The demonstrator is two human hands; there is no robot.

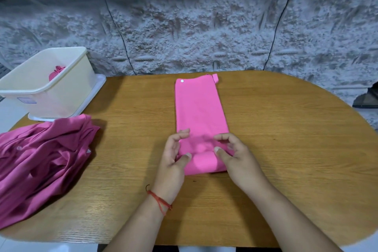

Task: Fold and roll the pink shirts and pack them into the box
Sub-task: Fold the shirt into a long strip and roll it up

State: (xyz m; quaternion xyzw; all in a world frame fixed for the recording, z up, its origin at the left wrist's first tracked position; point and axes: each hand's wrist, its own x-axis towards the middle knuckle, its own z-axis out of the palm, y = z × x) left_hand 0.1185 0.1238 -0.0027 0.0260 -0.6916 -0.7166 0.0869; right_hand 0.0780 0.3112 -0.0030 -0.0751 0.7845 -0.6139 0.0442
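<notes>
- I am viewing the folded shirt (199, 108), which is lying as a long narrow pink strip at the middle of the table (286, 139), running away from me; its near end is curling up into a short roll (201, 162).
- The left hand (174, 159) is gripping the left side of that roll; its thumb is pressing on the near face; its fingers are curling over the top.
- The right hand (238, 157) is holding the right side likewise; its thumb is bearing on the roll; its fingers are bending loosely above the fabric, and blur is keeping me from telling how firmly they are touching.
- A white button (182, 81) is showing at the strip's far left corner; a small tab (215, 77) is sticking out at the far right corner.
- The box (67, 88) is standing at the table's far left on a white tray (100, 82); one rolled shirt (56, 71) is sitting inside it.
- A pile of darker pink shirts (41, 159) is lying loose just in front of the box, at the table's left edge.
- A red thread (159, 200) is circling the left wrist.
</notes>
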